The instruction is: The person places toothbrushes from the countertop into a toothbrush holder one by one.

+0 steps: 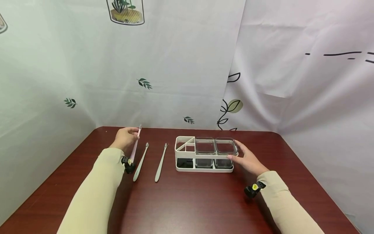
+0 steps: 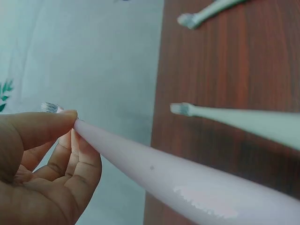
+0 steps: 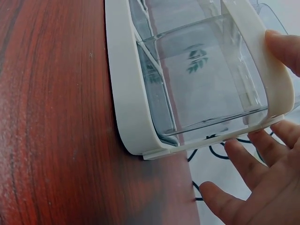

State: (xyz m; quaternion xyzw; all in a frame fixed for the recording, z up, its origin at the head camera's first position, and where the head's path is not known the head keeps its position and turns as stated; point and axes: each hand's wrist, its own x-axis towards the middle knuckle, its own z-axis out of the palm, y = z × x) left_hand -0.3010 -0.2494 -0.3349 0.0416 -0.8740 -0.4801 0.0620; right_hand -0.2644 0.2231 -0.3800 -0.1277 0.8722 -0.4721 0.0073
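Note:
My left hand [image 1: 125, 138] pinches a pale pink toothbrush [image 1: 134, 151] just below its bristled head, between thumb and fingers. In the left wrist view the pink handle [image 2: 154, 168] slants toward the camera, raised off the table. To its right lie two pale green toothbrushes, one nearer [image 1: 141, 164] and one farther [image 1: 160, 164], heads pointing away. A white toothbrush holder [image 1: 187, 156] stands on the table with two clear cups [image 1: 205, 146] in it. My right hand [image 1: 249, 161] holds its right end, thumb on the upper rail [image 3: 255, 47] and fingertips along the side.
The dark reddish-brown table [image 1: 187, 201] has rounded far corners. A white cloth [image 1: 187, 65] printed with leaves and plants hangs behind its far edge. Left of the cups, the holder has smaller divided slots [image 1: 185, 144].

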